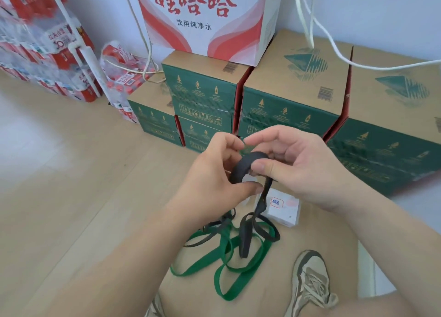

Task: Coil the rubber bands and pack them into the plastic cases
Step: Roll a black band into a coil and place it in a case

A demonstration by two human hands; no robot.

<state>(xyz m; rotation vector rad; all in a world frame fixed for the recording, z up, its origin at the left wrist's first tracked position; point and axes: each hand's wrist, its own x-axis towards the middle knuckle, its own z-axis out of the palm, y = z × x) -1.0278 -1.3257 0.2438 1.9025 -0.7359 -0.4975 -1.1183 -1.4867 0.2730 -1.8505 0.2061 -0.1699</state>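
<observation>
Black rubber band [248,160] is being held at frame centre, its upper end bent into a first small loop between both hands. The rest is hanging down and trailing onto the floor [71,197] at lower centre. Left grip [214,173] is pinching the loop's lower side with thumb and curled fingers; right grip [303,168] is pinching its upper right side. Judged step: coiling is only beginning, with most of the length uncoiled. The next move is calling for feeding the hanging length round the loop while keeping the turns flat and tight. Green rubber band [226,252] is lying loose at lower centre, overlapping the black tail, not yet coiled. White plastic case [286,211] is sitting just below the right grip; lid state unclear.
</observation>
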